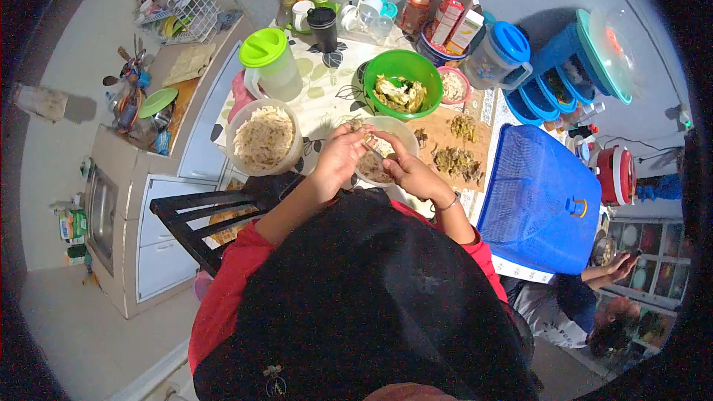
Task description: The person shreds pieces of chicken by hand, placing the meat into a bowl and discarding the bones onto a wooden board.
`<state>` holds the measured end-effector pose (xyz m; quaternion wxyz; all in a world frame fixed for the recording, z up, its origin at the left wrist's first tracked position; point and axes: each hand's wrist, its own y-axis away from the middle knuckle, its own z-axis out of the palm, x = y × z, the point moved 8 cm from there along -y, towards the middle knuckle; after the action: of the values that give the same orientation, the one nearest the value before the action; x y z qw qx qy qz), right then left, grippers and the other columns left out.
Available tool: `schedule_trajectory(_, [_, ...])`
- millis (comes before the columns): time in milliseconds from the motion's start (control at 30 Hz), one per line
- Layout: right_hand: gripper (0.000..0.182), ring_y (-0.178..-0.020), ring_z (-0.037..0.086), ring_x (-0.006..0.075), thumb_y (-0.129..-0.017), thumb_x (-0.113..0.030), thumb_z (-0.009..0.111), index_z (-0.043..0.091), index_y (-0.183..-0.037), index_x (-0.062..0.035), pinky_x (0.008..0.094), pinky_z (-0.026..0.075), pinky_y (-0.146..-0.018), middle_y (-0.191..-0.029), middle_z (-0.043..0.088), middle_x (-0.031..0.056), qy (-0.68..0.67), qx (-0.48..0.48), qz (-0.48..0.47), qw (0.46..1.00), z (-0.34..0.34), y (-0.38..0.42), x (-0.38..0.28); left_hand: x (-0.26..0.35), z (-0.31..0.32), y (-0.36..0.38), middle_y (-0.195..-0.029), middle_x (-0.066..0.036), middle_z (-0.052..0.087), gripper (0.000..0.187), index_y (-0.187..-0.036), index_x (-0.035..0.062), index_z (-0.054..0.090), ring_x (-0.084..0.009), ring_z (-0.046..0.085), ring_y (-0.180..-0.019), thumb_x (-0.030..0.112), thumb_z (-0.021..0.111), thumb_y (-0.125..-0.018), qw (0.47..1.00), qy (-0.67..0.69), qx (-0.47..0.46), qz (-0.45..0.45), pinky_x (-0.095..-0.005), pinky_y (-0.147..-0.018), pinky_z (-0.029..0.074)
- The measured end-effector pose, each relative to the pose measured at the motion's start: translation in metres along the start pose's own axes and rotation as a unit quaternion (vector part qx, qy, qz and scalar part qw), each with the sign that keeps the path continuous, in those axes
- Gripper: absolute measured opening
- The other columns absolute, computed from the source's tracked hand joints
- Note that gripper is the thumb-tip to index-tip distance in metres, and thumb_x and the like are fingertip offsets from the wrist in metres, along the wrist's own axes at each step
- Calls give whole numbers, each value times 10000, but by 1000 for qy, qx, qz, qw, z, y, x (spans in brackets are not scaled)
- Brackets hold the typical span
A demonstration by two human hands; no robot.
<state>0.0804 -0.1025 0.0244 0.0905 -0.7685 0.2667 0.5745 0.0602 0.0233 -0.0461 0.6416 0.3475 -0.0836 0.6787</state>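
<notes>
My left hand (338, 156) pinches a small pale brownish piece of food (356, 125) above a translucent bowl (407, 134). In my right hand (413, 175) is a small knife (375, 153), its blade pointing toward the left fingertips. Pale, shredded food lies in the bowl below both hands. To the left, another tub (298, 150) is heaped with similar pale shreds (264, 139). Behind my hands, a green bowl (377, 59) contains yellowish-green chunks of food (401, 94). Brownish-green scraps (457, 163) lie on a brown sheet (479, 134) to the right.
A blue mesh food cover (535, 200) takes up the table's right side. Pitchers with a green lid (264, 47) and a blue lid (511, 41) stand behind, near a black tumbler (322, 28). A black chair (215, 215) is at left. Another person (572, 312) sits at lower right.
</notes>
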Motion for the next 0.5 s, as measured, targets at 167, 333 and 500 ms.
schedule_trajectory(167, [448,-722,444,141,-946,-90,408,332,-1373,-202,269,406,-682,-897,493,48,5,39,-61,997,-2,-8,3,-3,5,2,-1164,-106,557,242,-1144,58,449,-193,545,-1056,88,491,-908,1000,-7,-8,-29,-336,-905,435])
schedule_trajectory(333, [417,-537,364,55,-966,-141,397,338,-1373,-206,202,331,-501,-669,423,-45,-100,-15,32,994,-4,-2,9,3,11,13,-1203,-67,554,283,-1177,85,447,-148,509,-1102,120,515,-905,996,-83,17,-40,-285,-938,387])
schedule_trajectory(500, [405,-581,411,67,-971,-155,390,331,-1369,-190,213,358,-538,-691,453,-30,-84,4,-33,996,-5,-2,4,-1,6,10,-1208,-50,558,292,-1182,91,443,-131,509,-1103,121,528,-904,995,-82,9,-46,-280,-958,365])
